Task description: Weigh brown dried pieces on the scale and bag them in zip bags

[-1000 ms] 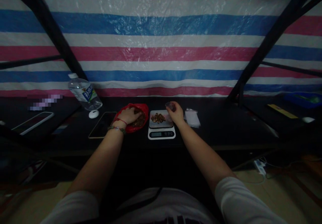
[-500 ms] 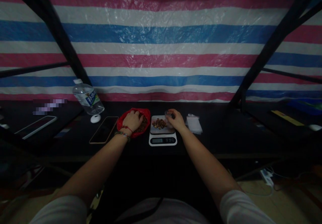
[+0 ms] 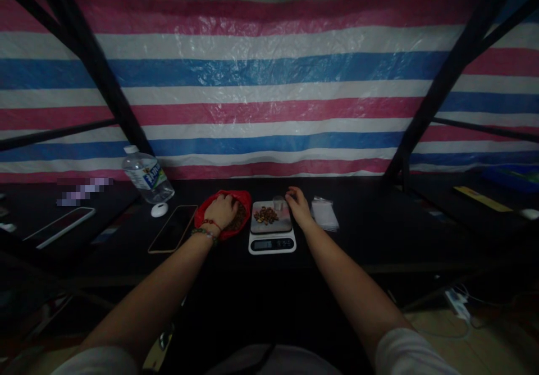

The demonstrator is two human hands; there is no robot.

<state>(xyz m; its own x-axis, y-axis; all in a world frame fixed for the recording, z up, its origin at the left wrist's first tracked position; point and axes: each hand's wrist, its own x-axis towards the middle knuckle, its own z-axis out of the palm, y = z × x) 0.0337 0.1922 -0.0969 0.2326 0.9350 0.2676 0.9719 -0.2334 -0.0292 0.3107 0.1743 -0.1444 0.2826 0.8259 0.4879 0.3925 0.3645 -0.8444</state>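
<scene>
My left hand [image 3: 221, 211] rests inside a red plastic bag [image 3: 242, 198], its fingers curled into the brown pieces there. To its right stands a white digital kitchen scale [image 3: 272, 243] with a small heap of the same brown pieces [image 3: 265, 215] on its plate. On the plate's far right corner stands a small clear cup [image 3: 278, 202]. My right hand [image 3: 300, 206] lies beside that corner, just right of the cup, with loose fingers that hold nothing.
A stack of small clear bags [image 3: 325, 213] lies right of the scale. Left of the red bag are a phone [image 3: 172, 228], a white oval object [image 3: 159, 209], a water bottle [image 3: 145, 174] and another phone [image 3: 59, 226]. Black frame posts [image 3: 105, 88] flank the dark table before a striped tarp.
My right hand has set the clear cup down on the scale's plate and let go of it. My left hand has stayed in the red bag. The camera has tilted upward.
</scene>
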